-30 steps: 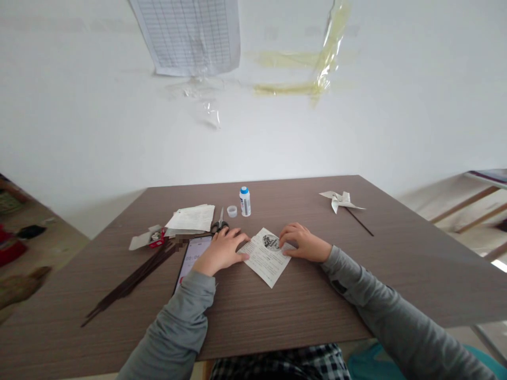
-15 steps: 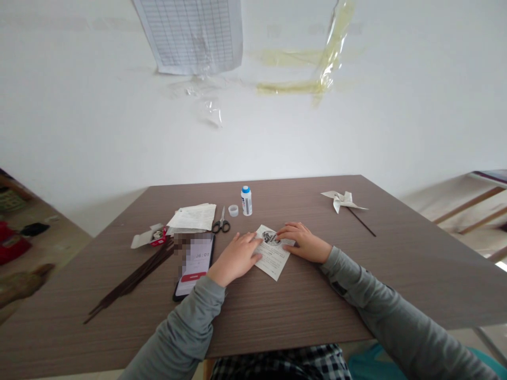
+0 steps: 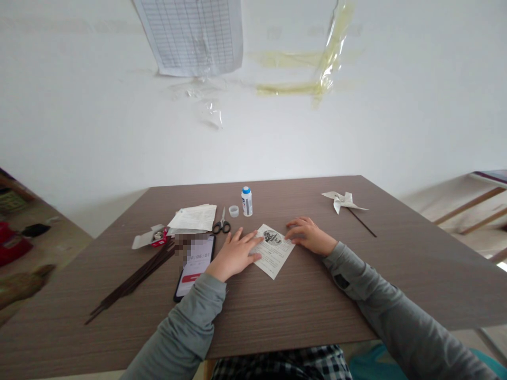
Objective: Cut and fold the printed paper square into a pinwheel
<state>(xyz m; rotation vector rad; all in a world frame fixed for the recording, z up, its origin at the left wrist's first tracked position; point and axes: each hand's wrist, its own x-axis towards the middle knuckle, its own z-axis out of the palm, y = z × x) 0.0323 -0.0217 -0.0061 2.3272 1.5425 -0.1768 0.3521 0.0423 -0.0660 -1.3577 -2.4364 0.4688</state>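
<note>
A small printed sheet of paper (image 3: 274, 255) with a dark round picture lies turned cornerwise on the table in front of me. My left hand (image 3: 236, 254) rests with spread fingers, its fingertips on the sheet's left side. At the right corner, my right hand (image 3: 311, 236) has its fingers bent and apart, the tips at or just above the paper's edge; nothing is gripped. To the left of my left hand lies a phone (image 3: 195, 272) showing a timer. Black-handled scissors (image 3: 222, 225) lie just beyond it.
A blue-capped white bottle (image 3: 246, 201) and a clear plastic cap (image 3: 233, 211) stand behind the sheet. Leftward are stacked papers (image 3: 193, 217), a small red-and-white box (image 3: 158, 237) and dark thin sticks (image 3: 132, 278). A paper pinwheel (image 3: 344, 202) on a stick lies right, on the brown table (image 3: 396, 274).
My left hand has shifted right, away from the phone and further onto the sheet, uncovering the phone screen and scissors handles. My right hand has drawn back slightly to the right.
</note>
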